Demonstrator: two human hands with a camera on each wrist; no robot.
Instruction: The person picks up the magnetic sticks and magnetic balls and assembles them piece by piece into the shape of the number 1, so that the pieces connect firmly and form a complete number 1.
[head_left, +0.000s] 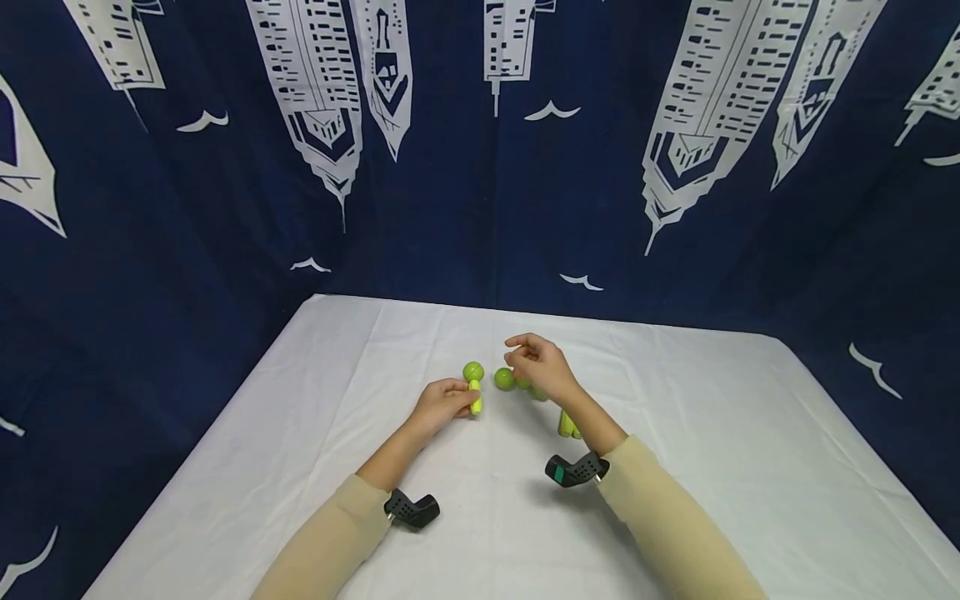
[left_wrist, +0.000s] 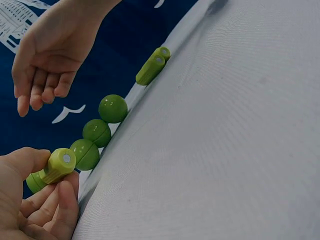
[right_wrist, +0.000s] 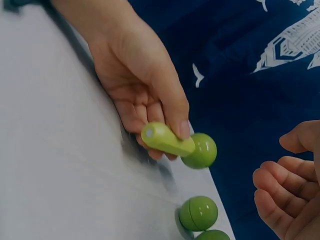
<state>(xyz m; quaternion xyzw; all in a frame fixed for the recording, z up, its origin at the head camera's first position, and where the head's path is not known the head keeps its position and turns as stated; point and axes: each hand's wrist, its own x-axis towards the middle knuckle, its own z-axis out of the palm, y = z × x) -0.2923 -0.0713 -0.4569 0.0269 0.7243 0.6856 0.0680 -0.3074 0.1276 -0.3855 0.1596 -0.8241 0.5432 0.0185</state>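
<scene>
My left hand (head_left: pixel 441 405) pinches a short yellow-green magnetic stick (left_wrist: pixel 59 165) between thumb and fingers. Silver discs show at the stick ends. A green ball (right_wrist: pixel 200 151) meets the far end of this stick, mostly hidden behind it in the left wrist view. To the right, my right hand (head_left: pixel 546 367) hovers above the table with fingers loosely bent and nothing in them. Beneath and beside it three more green balls sit in a row, the nearest to the left hand being one ball (head_left: pixel 504 379) with a seam round it.
Two yellow-green sticks (head_left: pixel 568 424) lie side by side on the white tablecloth (head_left: pixel 420 533), close to the right forearm. Behind the table hangs a dark blue curtain (head_left: pixel 450 217) with white building prints. Each wrist wears a black camera mount.
</scene>
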